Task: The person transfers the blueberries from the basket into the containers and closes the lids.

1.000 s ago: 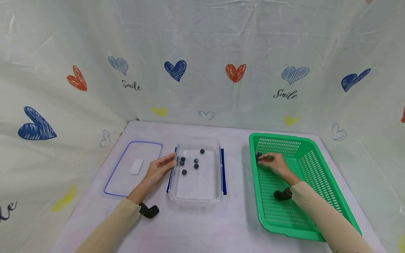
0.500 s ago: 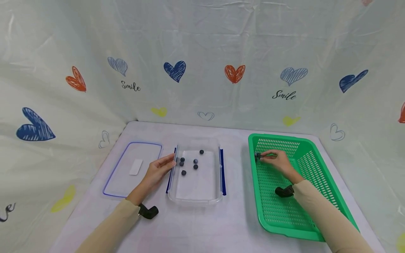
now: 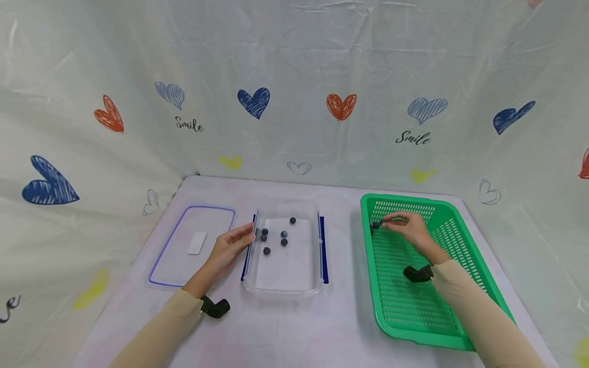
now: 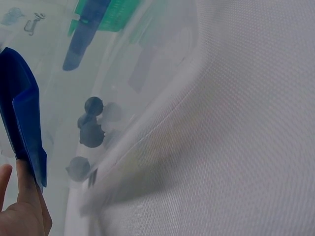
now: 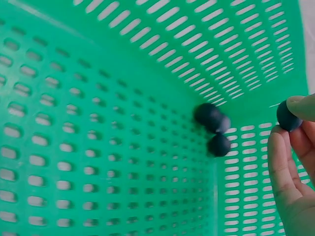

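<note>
Between thumb and fingers, my right hand [image 3: 411, 229] pinches a blueberry [image 5: 287, 118] above the floor of the green basket [image 5: 34, 179]. A few more blueberries [image 5: 219, 145] lie together in the basket's corner. My left hand [image 3: 227, 251] rests its nearly straight fingers against the left side of a clear plastic container [image 3: 287, 293], by its blue side latch [image 4: 29, 128]. Several blueberries [image 3: 284, 242] are spread inside that container, mostly toward its left and far parts.
A clear lid [image 3: 152, 273] with a blue rim lies flat left of the container, a white rectangle [image 3: 197, 243] on it. A second blue latch [image 3: 324, 255] hangs at the container's right side. Behind the table [image 3: 294, 337] hangs a sheet [image 3: 294, 61] printed with hearts.
My right hand has drawn away from the basket's left wall, slightly up and to the right, with a blueberry between its fingertips. The left hand stays at the container.
</note>
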### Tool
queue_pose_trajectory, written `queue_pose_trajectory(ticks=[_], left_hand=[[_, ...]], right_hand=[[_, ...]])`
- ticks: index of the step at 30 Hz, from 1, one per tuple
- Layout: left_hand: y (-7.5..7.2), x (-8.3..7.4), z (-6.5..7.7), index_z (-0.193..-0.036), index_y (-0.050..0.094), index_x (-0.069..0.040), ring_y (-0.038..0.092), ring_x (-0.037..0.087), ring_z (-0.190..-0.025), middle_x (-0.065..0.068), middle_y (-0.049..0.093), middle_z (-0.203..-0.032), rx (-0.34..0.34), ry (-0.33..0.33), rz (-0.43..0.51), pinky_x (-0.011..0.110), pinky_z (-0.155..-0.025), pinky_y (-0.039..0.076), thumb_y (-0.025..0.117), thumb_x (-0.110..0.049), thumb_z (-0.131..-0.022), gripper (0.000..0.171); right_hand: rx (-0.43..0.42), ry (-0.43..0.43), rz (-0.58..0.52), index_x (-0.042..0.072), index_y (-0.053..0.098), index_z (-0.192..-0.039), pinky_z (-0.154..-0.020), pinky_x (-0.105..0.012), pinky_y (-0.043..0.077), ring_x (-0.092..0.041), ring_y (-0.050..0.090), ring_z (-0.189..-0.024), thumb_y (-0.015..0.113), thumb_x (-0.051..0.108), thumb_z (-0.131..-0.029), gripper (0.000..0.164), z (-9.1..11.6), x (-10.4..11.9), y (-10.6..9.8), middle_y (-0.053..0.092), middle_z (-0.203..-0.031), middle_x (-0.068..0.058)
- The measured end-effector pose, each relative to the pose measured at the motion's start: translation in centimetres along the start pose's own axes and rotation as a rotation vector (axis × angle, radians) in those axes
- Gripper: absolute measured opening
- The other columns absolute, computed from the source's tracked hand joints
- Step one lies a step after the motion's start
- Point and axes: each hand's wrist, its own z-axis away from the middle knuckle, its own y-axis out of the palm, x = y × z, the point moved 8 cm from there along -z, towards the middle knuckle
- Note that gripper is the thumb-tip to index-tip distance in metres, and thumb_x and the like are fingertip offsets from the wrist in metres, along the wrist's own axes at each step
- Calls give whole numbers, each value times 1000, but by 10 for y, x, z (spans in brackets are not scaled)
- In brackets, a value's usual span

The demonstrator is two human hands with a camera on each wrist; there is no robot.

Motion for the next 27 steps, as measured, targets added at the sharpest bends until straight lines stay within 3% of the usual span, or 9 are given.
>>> queue_pose_trajectory(ticks=[11,27], left_hand=[[-2,3,1,-132,46,0,48,13,-119,14,45,-137,-15,-10,-3,18,-94,41,66,-17,-85,54],[-1,1,-1,-132,47,-1,47,15,-120,13,46,-136,-19,-9,-18,18,-94,41,67,-18,-85,54]], right_hand=[[9,-13,12,-3,62,-110,-88,-45,49,-5,62,-92,71,26,-81,42,5,23,-3,61,-112,-18],[12,-81,-25,-1,63,-109,-81,-25,52,-6,61,-94,71,26,-81,40,14,58,2,64,-107,-12]])
